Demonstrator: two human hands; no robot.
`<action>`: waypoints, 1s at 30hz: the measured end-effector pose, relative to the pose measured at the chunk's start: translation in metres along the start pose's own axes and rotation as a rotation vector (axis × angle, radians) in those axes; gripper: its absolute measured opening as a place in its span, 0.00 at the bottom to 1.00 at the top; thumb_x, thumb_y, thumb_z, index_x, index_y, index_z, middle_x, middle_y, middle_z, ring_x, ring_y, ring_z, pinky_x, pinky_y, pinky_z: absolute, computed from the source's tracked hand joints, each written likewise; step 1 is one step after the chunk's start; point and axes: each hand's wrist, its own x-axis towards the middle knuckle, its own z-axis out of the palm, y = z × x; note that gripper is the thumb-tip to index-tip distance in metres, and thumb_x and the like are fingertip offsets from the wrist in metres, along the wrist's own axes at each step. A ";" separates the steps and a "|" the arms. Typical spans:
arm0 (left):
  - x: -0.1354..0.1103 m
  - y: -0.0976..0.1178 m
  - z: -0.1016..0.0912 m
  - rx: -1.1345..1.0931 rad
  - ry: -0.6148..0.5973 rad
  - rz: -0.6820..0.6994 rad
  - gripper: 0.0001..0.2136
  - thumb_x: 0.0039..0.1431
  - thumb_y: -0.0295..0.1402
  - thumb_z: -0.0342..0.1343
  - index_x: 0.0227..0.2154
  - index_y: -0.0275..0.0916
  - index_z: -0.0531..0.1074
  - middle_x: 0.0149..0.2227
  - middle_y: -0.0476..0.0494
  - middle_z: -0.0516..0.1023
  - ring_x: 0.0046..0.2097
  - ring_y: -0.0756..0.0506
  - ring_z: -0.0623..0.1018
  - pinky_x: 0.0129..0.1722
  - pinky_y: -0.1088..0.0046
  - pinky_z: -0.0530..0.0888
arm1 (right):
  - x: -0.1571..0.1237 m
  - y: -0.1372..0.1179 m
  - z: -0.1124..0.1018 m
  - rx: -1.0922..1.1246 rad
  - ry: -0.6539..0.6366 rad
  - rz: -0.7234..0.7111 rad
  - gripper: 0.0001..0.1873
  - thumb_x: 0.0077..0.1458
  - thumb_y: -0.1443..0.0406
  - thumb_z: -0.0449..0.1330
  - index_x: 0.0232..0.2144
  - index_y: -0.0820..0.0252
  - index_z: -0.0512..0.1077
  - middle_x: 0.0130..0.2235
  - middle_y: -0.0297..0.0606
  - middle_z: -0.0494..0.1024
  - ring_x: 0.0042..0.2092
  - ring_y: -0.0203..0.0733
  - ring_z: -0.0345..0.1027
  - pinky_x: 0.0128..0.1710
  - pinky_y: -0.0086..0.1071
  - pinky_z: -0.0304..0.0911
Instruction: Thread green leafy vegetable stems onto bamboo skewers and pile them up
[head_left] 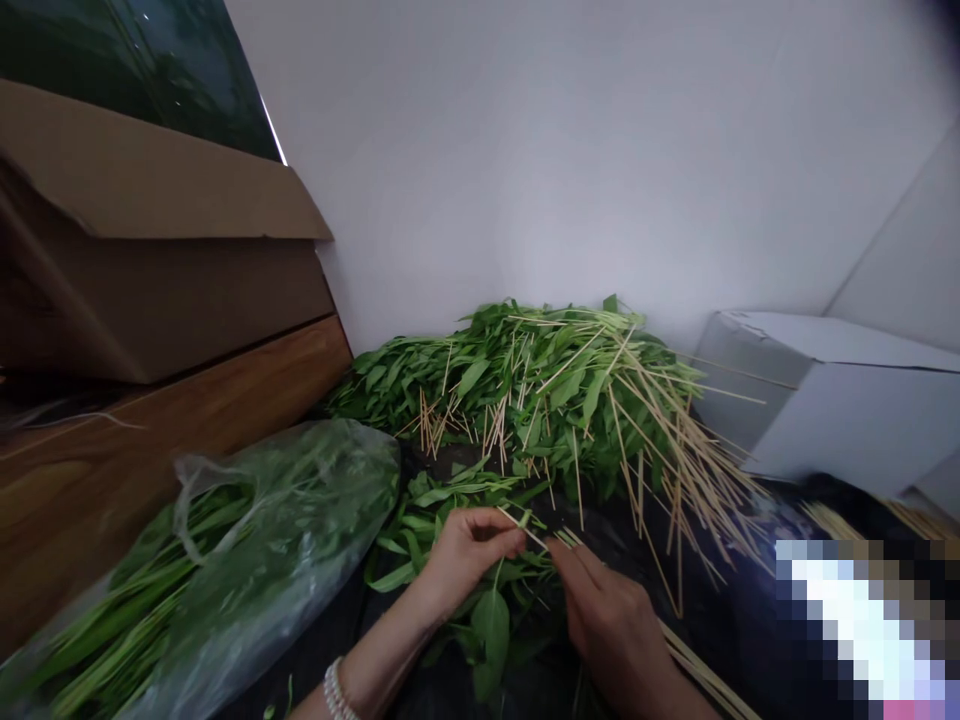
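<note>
My left hand point(474, 550) is closed in a pinch on a leafy green stem, close to the tip of a thin bamboo skewer point(535, 539). The skewer crosses the green at my left fingertips and runs toward my right hand point(606, 598). My right fingers are closed around it, and a few more skewer ends show above them. Beneath both hands lies a small heap of loose leafy greens point(405, 545). One broad leaf point(492, 630) hangs below my left fingers. Behind my hands, a large pile of skewered greens point(472, 375) rests against the wall.
A clear plastic bag point(300, 540) of long-stemmed greens lies at the left. Above it, an open cardboard box point(180, 290) sits on a wooden surface point(255, 375). A white box point(855, 400) stands at the right. Loose skewers point(701, 665) lie near my right forearm.
</note>
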 end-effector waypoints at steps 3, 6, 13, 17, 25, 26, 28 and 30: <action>0.001 0.003 -0.008 0.059 -0.081 0.020 0.16 0.43 0.45 0.67 0.27 0.34 0.79 0.25 0.44 0.79 0.27 0.48 0.75 0.32 0.73 0.71 | 0.002 0.001 0.001 -0.018 0.004 0.006 0.20 0.56 0.78 0.44 0.45 0.64 0.69 0.30 0.37 0.76 0.25 0.35 0.71 0.26 0.27 0.62; 0.002 0.028 -0.027 0.179 -0.107 0.072 0.19 0.49 0.49 0.61 0.31 0.34 0.80 0.30 0.41 0.81 0.32 0.45 0.77 0.37 0.70 0.72 | 0.002 0.004 0.003 -0.056 -0.006 0.020 0.21 0.53 0.79 0.44 0.43 0.62 0.68 0.28 0.34 0.75 0.22 0.34 0.69 0.23 0.27 0.59; 0.020 0.081 -0.054 0.705 -0.062 0.213 0.11 0.55 0.38 0.57 0.34 0.40 0.80 0.35 0.44 0.82 0.38 0.43 0.78 0.39 0.72 0.71 | -0.002 0.003 0.008 -0.092 -0.053 -0.052 0.22 0.45 0.79 0.47 0.42 0.61 0.65 0.27 0.33 0.74 0.20 0.35 0.67 0.21 0.29 0.55; 0.047 0.064 -0.037 1.140 -0.106 0.260 0.09 0.52 0.31 0.57 0.34 0.42 0.80 0.36 0.46 0.81 0.38 0.44 0.77 0.39 0.73 0.69 | -0.002 -0.001 0.008 -0.075 -0.039 -0.096 0.24 0.42 0.79 0.47 0.42 0.61 0.64 0.26 0.33 0.74 0.20 0.35 0.66 0.20 0.29 0.53; 0.080 0.020 -0.011 1.447 -0.076 0.192 0.09 0.46 0.27 0.59 0.33 0.41 0.78 0.40 0.39 0.78 0.47 0.38 0.74 0.44 0.67 0.69 | -0.002 0.000 0.006 -0.131 -0.056 -0.059 0.26 0.40 0.80 0.48 0.43 0.60 0.63 0.27 0.32 0.74 0.21 0.36 0.66 0.22 0.31 0.51; 0.081 0.019 -0.012 1.455 -0.084 0.184 0.09 0.47 0.27 0.59 0.33 0.41 0.78 0.39 0.40 0.78 0.46 0.39 0.75 0.44 0.67 0.69 | -0.002 0.000 0.006 -0.130 -0.059 -0.060 0.26 0.40 0.80 0.48 0.43 0.60 0.63 0.27 0.32 0.74 0.21 0.36 0.66 0.22 0.31 0.51; 0.082 0.022 -0.015 1.458 -0.104 0.173 0.08 0.50 0.26 0.57 0.33 0.41 0.77 0.38 0.41 0.79 0.43 0.40 0.76 0.42 0.68 0.69 | -0.002 0.000 0.005 -0.128 -0.058 -0.057 0.25 0.41 0.80 0.49 0.43 0.60 0.63 0.27 0.32 0.74 0.21 0.36 0.66 0.22 0.31 0.51; 0.079 0.029 -0.019 1.449 -0.113 0.176 0.08 0.52 0.26 0.54 0.34 0.42 0.77 0.38 0.42 0.80 0.42 0.41 0.77 0.41 0.68 0.69 | -0.001 0.000 0.005 -0.118 -0.062 -0.056 0.24 0.42 0.80 0.49 0.43 0.60 0.64 0.27 0.32 0.74 0.22 0.35 0.66 0.23 0.31 0.51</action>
